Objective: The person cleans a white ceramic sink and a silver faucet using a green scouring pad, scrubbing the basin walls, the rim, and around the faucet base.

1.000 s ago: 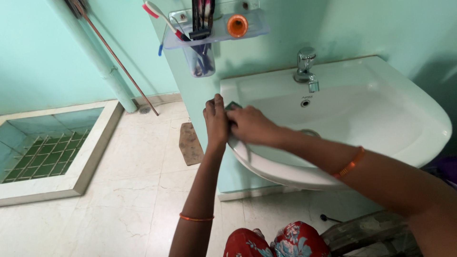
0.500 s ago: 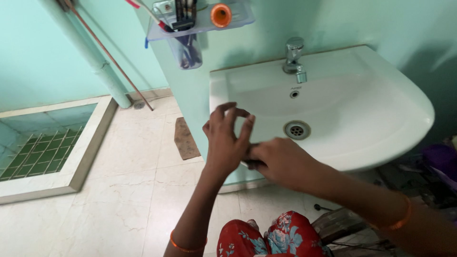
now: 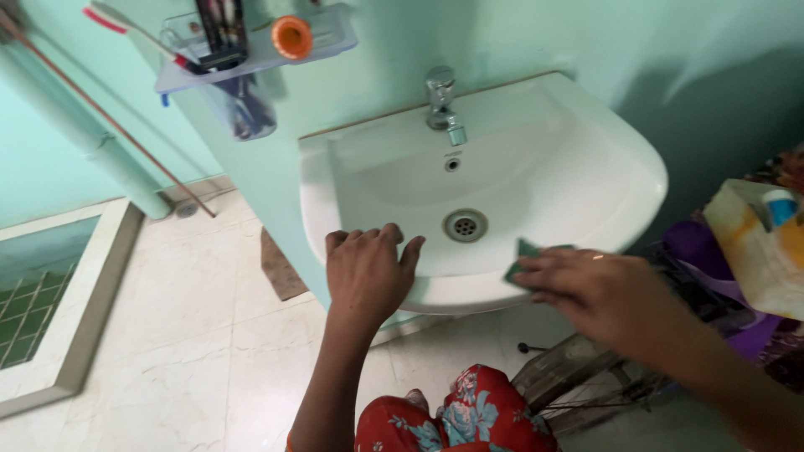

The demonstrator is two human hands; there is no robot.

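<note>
My left hand [image 3: 366,272] lay flat and open, palm down, on the front rim of the sink [image 3: 586,159], fingers spread and pointing toward the drain [image 3: 465,224]. It held nothing. My right hand [image 3: 599,289] pressed a green pad [image 3: 526,256] against the front rim, to the right of the drain; my fingers were laid over the pad and pinched it, so only its left corner showed. The two hands were apart, with a bare stretch of rim between them. The tap [image 3: 442,99] stood at the back of the sink, in line with the drain. On the wall to the upper left hung a clear shelf [image 3: 251,59] carrying an orange cap [image 3: 291,37] and brushes [image 3: 219,32]. A pale box [image 3: 758,247] stood at the far right. Below, my red floral clothing [image 3: 452,414] showed above the tiled floor [image 3: 184,335].
</note>
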